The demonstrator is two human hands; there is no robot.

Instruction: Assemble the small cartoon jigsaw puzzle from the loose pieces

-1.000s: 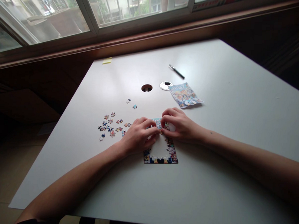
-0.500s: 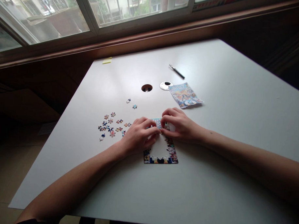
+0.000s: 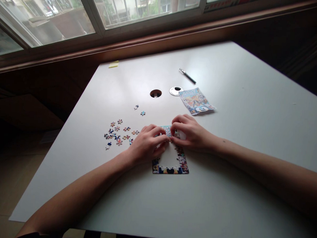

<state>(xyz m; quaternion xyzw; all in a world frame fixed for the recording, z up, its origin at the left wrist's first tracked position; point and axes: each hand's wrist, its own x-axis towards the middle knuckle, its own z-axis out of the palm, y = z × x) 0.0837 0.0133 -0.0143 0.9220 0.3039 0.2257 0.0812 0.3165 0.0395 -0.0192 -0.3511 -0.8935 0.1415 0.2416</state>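
Note:
A partly assembled jigsaw puzzle [image 3: 183, 163] lies flat in front of me, its border joined around a white middle. My left hand [image 3: 150, 142] is curled over its left side, thumb and fingers drawn together at the upper part. From the right, my right hand [image 3: 188, 132] reaches over the top right, its thumb and forefinger pinched on a small jigsaw piece mostly hidden by the fingertips. The fingertips of both hands almost meet there. Whatever the left fingers hold is hidden. Several loose jigsaw pieces [image 3: 117, 137] are scattered left of my left hand.
Beyond the right hand is a creased picture sheet [image 3: 197, 101], overlapping a round grommet cover [image 3: 174, 91]. A black pen [image 3: 187, 76] lies farther back. The white table [image 3: 223, 201] has a round cable hole [image 3: 155, 94] and a yellow sticky note [image 3: 113, 64] at its far left corner.

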